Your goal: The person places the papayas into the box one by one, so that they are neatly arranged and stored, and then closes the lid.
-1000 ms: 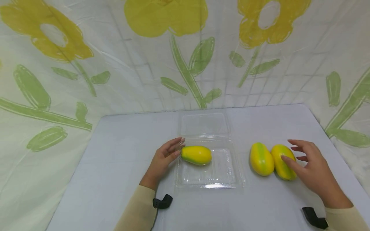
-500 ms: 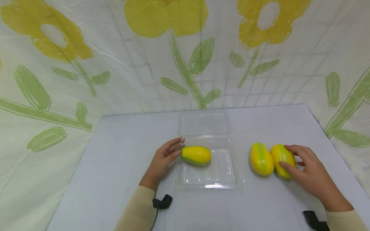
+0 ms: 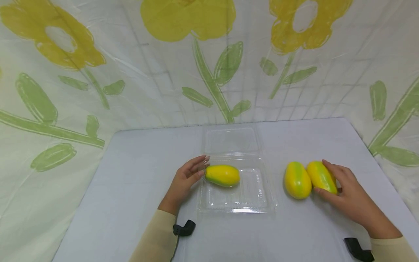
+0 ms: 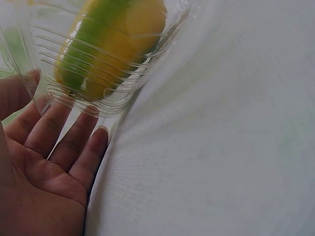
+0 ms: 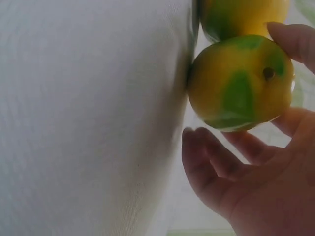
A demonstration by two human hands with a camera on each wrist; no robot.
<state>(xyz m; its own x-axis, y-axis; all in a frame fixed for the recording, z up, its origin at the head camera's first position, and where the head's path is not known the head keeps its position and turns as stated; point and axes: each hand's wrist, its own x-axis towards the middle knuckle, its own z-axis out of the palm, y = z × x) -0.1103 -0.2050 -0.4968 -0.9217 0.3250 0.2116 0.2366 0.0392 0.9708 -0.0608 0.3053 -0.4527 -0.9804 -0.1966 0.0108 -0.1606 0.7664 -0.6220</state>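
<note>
an open clear plastic box [image 3: 253, 189] sits mid-worktop [image 3: 147, 151], its lid [image 3: 231, 141] laid back flat on the far side, which leaves the inside reachable from above. one yellow-and-green fruit [image 3: 223, 176] lies on its side in the box, towards the left, narrow end facing the left hand [image 3: 181, 183].

that hand waits at the box's left edge, fingers gently bent and spread; the left wrist view shows their tips against the outside of the ridged wall, with clear plastic between them and the fruit. the thumb is by the rim, but i cannot tell whether it pinches it. the contact looks meant to steady so light a box, which would probably slide at a nudge.

well to the right of the box, the right hand [image 3: 351, 198] holds the outer fruit [image 3: 321, 178] between thumb and forefinger, half open to fit its girth, one at the near end and one at the far. in the right wrist view the lower fingers hang curved and apart from it. such a grip over the sides seems sensible for a smooth, rounded thing that could roll. the outer fruit is on or very near the worktop; i cannot tell if it is lifted. the inner fruit [image 3: 297, 180] rests right beside it, on the box side, and nothing holds it.
</note>
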